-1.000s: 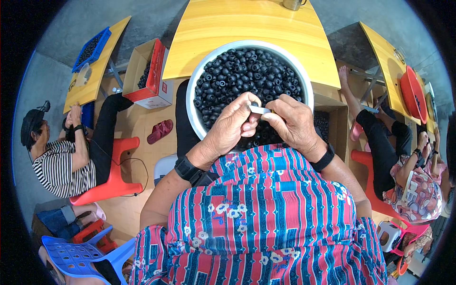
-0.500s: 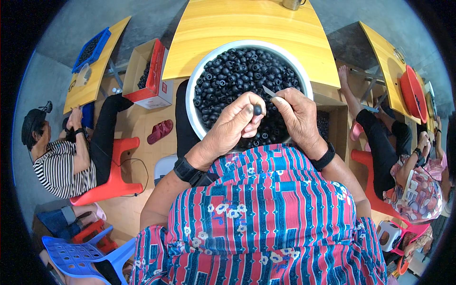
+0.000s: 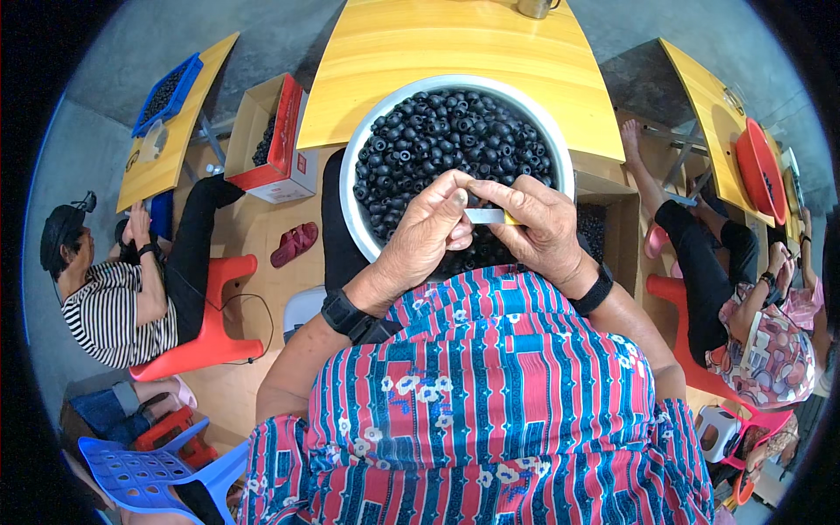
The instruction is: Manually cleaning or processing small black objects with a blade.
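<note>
On my lap, against the table edge, rests a wide metal basin [image 3: 349, 188] heaped with black olives [image 3: 446, 131], many with a round hole at one end. Above its near side, my left hand [image 3: 420, 234] is closed, thumb and fingers pinched together; the olive seen in it earlier is now covered by the fingers. My right hand [image 3: 547, 227] grips a small knife [image 3: 486, 216] with a flat silver blade and a bit of yellow by the fingers. The blade points left and reaches the left fingertips. Both hands meet at the index fingers.
A yellow wooden table [image 3: 455, 44] stands ahead, with a metal mug [image 3: 534, 8] at its far edge. An open carton [image 3: 273, 144] is on the left, another box [image 3: 619, 232] beside the basin. People sit at side tables. A blue chair [image 3: 157, 459] stands behind left.
My right hand has moved left and turned, swinging the blade from pointing up to lying level against the left fingers. The dark olive in my left hand has gone out of sight.
</note>
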A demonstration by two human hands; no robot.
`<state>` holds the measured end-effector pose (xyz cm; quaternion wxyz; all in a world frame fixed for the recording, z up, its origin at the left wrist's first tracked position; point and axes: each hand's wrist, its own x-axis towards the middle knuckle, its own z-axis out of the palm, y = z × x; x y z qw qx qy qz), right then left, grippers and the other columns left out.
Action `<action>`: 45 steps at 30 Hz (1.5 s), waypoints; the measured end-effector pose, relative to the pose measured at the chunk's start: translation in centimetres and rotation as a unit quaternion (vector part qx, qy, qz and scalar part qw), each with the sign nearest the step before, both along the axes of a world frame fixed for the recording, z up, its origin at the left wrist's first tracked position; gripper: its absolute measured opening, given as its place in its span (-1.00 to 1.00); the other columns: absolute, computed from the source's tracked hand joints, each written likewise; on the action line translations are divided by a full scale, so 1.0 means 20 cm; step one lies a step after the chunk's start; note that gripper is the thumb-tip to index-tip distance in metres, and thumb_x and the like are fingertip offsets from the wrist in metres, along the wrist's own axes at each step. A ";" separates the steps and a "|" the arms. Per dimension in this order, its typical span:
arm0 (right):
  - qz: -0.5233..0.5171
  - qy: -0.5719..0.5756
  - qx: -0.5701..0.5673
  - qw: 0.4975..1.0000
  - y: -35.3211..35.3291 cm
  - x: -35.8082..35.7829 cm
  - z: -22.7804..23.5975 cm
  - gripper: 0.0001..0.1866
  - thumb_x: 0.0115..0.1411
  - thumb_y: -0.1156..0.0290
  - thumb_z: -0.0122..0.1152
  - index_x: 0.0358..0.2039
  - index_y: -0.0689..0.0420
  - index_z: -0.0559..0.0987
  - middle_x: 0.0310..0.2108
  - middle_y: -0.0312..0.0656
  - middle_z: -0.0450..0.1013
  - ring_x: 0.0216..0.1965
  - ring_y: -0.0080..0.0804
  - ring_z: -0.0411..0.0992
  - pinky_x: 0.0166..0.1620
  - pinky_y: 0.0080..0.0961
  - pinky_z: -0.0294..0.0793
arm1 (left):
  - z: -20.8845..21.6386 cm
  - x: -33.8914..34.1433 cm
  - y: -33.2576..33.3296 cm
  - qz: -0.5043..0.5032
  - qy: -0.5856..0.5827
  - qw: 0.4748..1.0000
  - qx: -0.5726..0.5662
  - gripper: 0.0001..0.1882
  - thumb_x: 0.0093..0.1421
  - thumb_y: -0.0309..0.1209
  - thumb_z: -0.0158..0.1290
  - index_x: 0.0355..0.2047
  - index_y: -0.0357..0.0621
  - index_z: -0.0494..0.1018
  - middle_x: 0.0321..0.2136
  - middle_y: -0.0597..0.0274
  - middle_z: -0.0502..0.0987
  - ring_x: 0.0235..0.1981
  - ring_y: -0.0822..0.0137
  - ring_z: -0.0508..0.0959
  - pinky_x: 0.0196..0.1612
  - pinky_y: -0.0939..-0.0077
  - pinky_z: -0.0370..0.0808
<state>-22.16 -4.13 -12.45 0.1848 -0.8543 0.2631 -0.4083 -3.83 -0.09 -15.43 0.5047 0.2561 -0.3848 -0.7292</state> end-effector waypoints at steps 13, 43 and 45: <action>-0.047 -0.053 -0.061 0.996 -0.01 0.02 -0.04 -0.69 -0.15 0.57 0.40 -0.30 0.09 0.64 -0.65 -0.24 0.37 -0.64 -0.36 0.41 -0.57 -0.47 0.40 | -0.01 -0.05 0.00 -0.041 0.180 0.972 0.146 -0.84 0.37 -0.37 -0.16 -0.09 -0.06 0.35 -0.38 0.44 0.35 -0.50 0.62 0.26 -0.43 0.71 0.25; -0.036 -0.111 0.043 0.992 -0.03 -0.01 -0.06 -0.86 -0.04 0.60 0.36 -0.41 0.14 0.62 -0.60 -0.30 0.42 -0.59 -0.57 0.34 -0.53 -0.63 0.26 | 0.10 0.15 -0.11 0.245 -0.709 0.612 -0.249 -0.78 0.11 -0.37 0.16 -0.24 -0.18 0.52 -0.35 0.03 0.46 -0.29 -0.02 0.51 -0.23 0.20 0.45; -0.037 -0.110 0.042 0.992 -0.03 0.00 -0.05 -0.86 -0.04 0.60 0.36 -0.42 0.14 0.61 -0.60 -0.31 0.41 -0.59 -0.57 0.33 -0.53 -0.62 0.26 | 0.10 0.16 -0.13 0.245 -0.709 0.609 -0.256 -0.77 0.10 -0.37 0.17 -0.25 -0.19 0.51 -0.35 0.03 0.46 -0.29 -0.02 0.51 -0.23 0.21 0.45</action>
